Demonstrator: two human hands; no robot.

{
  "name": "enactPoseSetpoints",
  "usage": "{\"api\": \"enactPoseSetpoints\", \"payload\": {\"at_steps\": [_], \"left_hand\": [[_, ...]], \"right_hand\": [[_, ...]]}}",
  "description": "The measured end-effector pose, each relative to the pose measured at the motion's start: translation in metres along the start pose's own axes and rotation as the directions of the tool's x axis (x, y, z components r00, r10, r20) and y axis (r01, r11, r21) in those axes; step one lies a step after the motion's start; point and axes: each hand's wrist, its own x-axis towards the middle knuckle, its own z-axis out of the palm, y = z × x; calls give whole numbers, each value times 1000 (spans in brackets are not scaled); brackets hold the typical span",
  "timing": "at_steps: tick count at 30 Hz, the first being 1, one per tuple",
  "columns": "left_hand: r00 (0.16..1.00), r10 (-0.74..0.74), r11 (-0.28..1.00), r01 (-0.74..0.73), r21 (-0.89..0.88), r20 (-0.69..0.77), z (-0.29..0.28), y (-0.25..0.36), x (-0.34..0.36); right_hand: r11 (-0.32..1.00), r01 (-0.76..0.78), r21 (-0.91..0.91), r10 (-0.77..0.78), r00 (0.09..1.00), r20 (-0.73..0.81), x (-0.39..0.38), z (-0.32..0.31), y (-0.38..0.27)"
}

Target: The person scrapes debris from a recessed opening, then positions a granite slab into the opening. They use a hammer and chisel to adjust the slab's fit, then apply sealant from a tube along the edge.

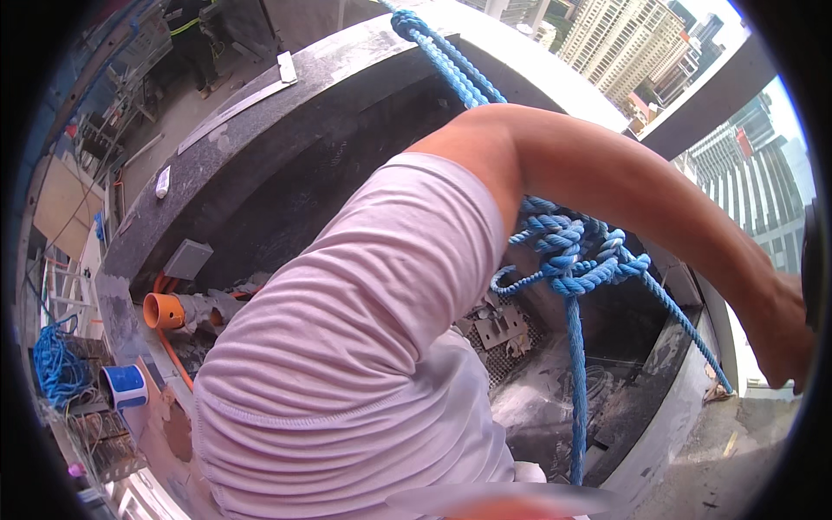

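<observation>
My left arm, in a pale short sleeve, rises from the lower left and bends at the elbow, with the forearm crossing to the right. At the far right rim my left hand point(784, 342) has its fingers curled in, beside a dark thing point(814, 260) cut off by the picture's edge. What lies in the fingers, if anything, is hidden. Under the forearm hangs a thick knotted blue rope point(563, 247). One strand runs straight down from the knot and another slants to the lower right. My right hand is out of the picture.
A curved grey wall point(347, 74) rings a dark recess with rubble. On the left are an orange pipe point(163, 311), a blue-and-white cylinder point(124, 386), a white tube point(163, 183) and a blue rope coil point(61, 364). A person point(192, 43) stands at upper left; tall buildings show at upper right.
</observation>
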Motion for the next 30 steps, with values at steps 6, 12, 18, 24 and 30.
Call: {"api": "enactPoseSetpoints", "payload": {"at_steps": [6, 12, 18, 24, 30], "left_hand": [[277, -508, 547, 835, -57, -815, -200, 101, -232], [-539, -393, 25, 804, -595, -745, -168, 194, -487], [-556, -639, -55, 722, -690, -531, -118, 111, -555], [-53, -833, 256, 846, -468, -551, -117, -85, -591], [-26, -822, 263, 869, -419, -570, -114, -215, -589]], "right_hand": [[990, -31, -140, 36, 999, 32, 33, -2, -43], [970, -60, -236, 77, 995, 64, 93, 17, -36], [934, -129, -333, 137, 991, 1, 48, 64, -83], [920, -228, -320, 236, 972, -13, 4, 104, -111], [937, -307, 168, 331, 933, -142, -31, 187, -69]]}}
